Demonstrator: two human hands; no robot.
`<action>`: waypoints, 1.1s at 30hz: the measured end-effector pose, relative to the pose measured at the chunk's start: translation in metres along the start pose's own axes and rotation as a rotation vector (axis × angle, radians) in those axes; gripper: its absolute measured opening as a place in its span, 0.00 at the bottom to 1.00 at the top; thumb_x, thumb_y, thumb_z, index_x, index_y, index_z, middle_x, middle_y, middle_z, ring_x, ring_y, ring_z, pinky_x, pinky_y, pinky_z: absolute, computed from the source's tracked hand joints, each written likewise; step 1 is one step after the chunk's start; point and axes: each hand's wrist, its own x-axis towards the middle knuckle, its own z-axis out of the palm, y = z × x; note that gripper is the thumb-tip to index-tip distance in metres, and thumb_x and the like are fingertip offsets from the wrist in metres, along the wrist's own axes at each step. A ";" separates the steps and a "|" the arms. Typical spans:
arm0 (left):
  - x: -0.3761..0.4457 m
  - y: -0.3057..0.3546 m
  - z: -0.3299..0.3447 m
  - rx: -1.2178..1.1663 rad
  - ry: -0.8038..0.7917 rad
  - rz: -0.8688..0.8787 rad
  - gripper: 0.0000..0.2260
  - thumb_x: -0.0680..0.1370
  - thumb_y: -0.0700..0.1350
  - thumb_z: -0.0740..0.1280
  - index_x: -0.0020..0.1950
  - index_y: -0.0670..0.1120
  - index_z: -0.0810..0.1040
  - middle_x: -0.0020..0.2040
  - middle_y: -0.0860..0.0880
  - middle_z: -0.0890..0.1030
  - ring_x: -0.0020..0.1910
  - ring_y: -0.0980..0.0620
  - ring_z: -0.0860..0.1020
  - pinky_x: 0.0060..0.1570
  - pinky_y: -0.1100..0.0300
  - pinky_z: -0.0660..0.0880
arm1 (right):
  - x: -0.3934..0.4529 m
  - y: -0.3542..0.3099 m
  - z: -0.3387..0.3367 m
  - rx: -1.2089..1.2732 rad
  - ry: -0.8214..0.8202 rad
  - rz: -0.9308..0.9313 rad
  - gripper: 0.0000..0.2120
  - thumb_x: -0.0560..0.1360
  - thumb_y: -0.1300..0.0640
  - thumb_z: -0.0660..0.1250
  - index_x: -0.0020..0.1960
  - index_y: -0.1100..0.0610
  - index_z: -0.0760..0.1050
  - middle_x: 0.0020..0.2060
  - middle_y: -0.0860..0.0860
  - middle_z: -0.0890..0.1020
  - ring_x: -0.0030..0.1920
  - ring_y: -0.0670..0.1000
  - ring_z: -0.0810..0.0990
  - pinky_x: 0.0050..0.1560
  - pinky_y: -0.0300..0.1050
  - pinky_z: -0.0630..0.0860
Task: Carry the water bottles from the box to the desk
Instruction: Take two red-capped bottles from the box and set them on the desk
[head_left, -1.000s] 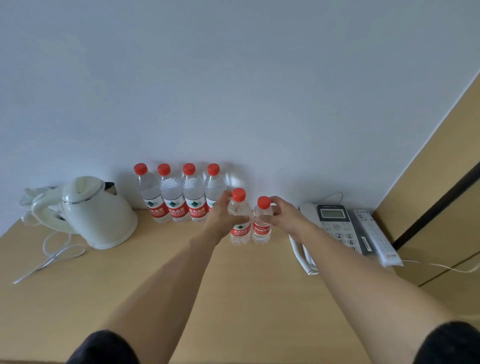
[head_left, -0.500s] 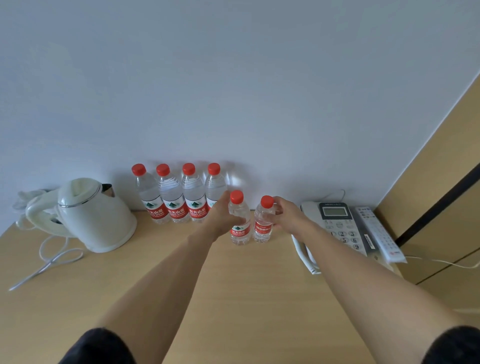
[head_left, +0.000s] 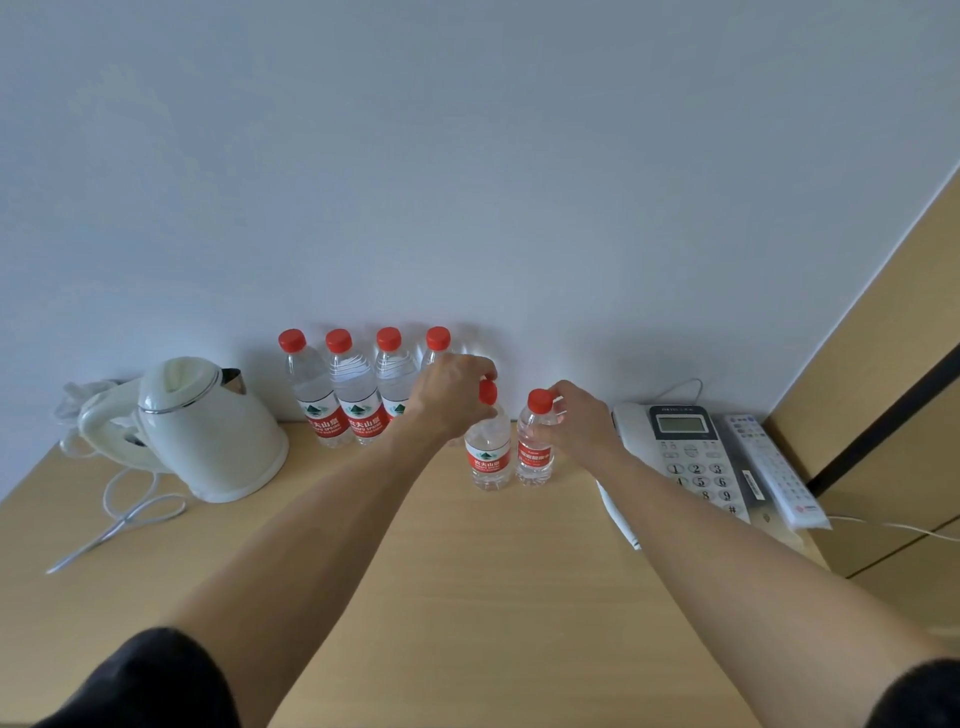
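here, the left hand grips one upright bottle's cap; the right hand grips another bottle just beside it on the surface.

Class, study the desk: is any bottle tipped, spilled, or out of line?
Nothing is spilled or tipped. Four bottles line the wall; the two front bottles stand upright ahead of that row, gripped near the caps by the left hand and right hand.

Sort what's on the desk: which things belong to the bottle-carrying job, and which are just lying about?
Job: two small bottles, left one held by the left hand, right one by the right hand; four bottles along the wall; desk.

Lying about: kettle, its cord, phone, remote.
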 end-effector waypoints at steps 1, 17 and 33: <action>0.002 0.001 0.000 0.017 0.004 0.012 0.19 0.73 0.46 0.77 0.62 0.45 0.82 0.55 0.46 0.84 0.54 0.46 0.80 0.53 0.54 0.79 | 0.000 0.000 0.000 -0.009 0.004 0.000 0.19 0.69 0.51 0.79 0.55 0.54 0.76 0.48 0.47 0.81 0.47 0.48 0.78 0.37 0.28 0.64; 0.056 0.013 -0.007 0.237 -0.024 -0.032 0.09 0.76 0.41 0.73 0.56 0.40 0.82 0.52 0.40 0.83 0.51 0.40 0.82 0.47 0.51 0.80 | -0.002 0.005 -0.004 -0.036 0.015 -0.025 0.19 0.69 0.51 0.80 0.50 0.52 0.71 0.45 0.45 0.79 0.45 0.48 0.77 0.35 0.32 0.64; 0.074 0.009 -0.005 0.199 -0.062 -0.061 0.11 0.76 0.42 0.75 0.57 0.39 0.81 0.53 0.40 0.82 0.52 0.41 0.82 0.48 0.53 0.78 | -0.001 0.003 -0.003 -0.043 0.071 -0.034 0.16 0.69 0.53 0.78 0.49 0.56 0.74 0.43 0.48 0.81 0.43 0.49 0.77 0.36 0.37 0.67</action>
